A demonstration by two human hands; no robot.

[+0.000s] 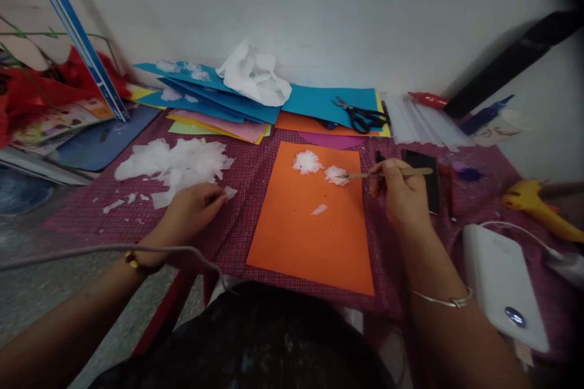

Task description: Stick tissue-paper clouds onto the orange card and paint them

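From my remote seat I am looking down past a dark garment on the lap, and the lower edge of the orange sheet (314,249) is lying closest, on a red checked cloth (237,237). To its left, the left hand (194,209) is resting low over the cloth, thumb and fingers together, apparently pinching a small white scrap (230,193) that is poking out toward the sheet. On the sheet, a loose sliver (319,209) is lying apart from two white tufts. Just off the right edge, the right hand (404,194) is gripping a slim wooden stick (418,171), clamped between thumb and fingers around its middle. The relation I am judging to matter most is this: the stick's long axis is running nearly level from side to side, its tip pointing left from the grip and meeting the right-hand tuft (335,175), so the right hand is the nearer one, while the left is sitting across the sheet's other edge. The left-hand tuft (307,161) is lying just beyond the tip. A heap of white pieces (182,161) is spreading beyond the left hand, and farther back black-handled pliers (362,117) are lying on blue sheets (310,100) near the wall.
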